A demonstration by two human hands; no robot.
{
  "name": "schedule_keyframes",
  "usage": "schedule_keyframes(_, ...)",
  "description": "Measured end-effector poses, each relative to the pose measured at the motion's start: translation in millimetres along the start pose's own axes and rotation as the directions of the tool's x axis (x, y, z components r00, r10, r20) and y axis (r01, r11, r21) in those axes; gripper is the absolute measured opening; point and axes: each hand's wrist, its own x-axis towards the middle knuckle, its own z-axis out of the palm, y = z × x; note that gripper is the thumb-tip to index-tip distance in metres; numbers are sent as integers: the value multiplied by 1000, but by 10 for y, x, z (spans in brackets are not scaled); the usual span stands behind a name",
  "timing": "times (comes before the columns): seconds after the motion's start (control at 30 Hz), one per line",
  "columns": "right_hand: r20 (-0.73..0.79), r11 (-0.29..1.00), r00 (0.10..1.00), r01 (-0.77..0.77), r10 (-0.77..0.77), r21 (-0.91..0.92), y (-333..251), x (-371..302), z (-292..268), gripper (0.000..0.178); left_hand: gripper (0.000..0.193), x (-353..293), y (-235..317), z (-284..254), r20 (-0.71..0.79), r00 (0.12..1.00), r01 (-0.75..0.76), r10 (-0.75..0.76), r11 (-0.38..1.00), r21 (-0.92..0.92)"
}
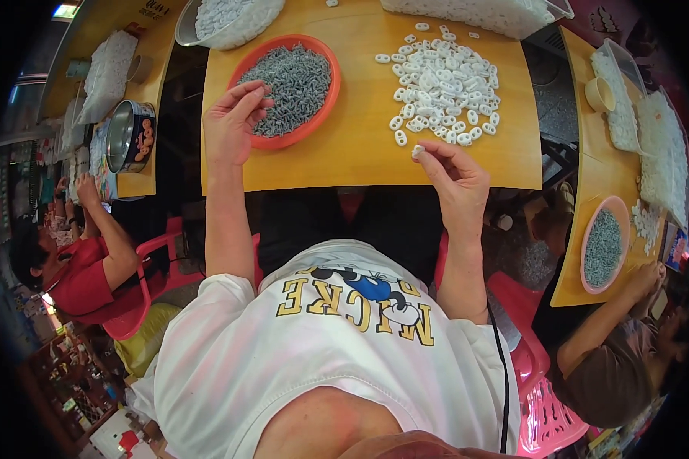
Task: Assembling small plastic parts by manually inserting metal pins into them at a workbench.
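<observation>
My left hand is over the near left edge of a round orange basin. Its thumb and fingers are pinched together; anything between them is too small to tell. Small grey screw-like pieces fill the basin. At the table's near edge, my right hand pinches a small white plastic piece between thumb and fingertips. Just beyond it spreads a pile of white oval pieces, each with two holes.
Clear tubs of white pieces stand at the far side of my yellow table. Co-workers sit at tables to the left and right. A pink basin of grey pieces and a round tin rest there.
</observation>
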Motion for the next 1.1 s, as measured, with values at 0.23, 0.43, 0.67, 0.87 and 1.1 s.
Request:
schedule_keyframes(0.23, 19, 1000, 1000, -6, 6, -11, -6, -9, 17, 16, 19, -37, -48, -26, 5, 1000, 17, -17, 995, 95)
schedule_keyframes(0.43, 15, 1000, 1000, -13, 14, -12, 13, -4, 15, 16, 16, -43, -58, -56, 35, 999, 9, -12, 996, 84)
schedule_keyframes(0.67, 11, 996, 999, -52, 51, 66, -4, -25, 22, 15, 11, -261, -2, 246, 245, 957, 191, -155, 973, -127)
schedule_keyframes(0.87, 11, 966, 993, -120, 121, 227, 0, -14, 32, 12, 10, -531, -297, 847, 451, 853, 364, -262, 918, -155)
schedule_keyframes(1.1, 0, 957, 991, -132, 137, 258, 2, -5, -17, 11, 13, -639, -490, 1149, 462, 790, 551, -403, 797, -246)
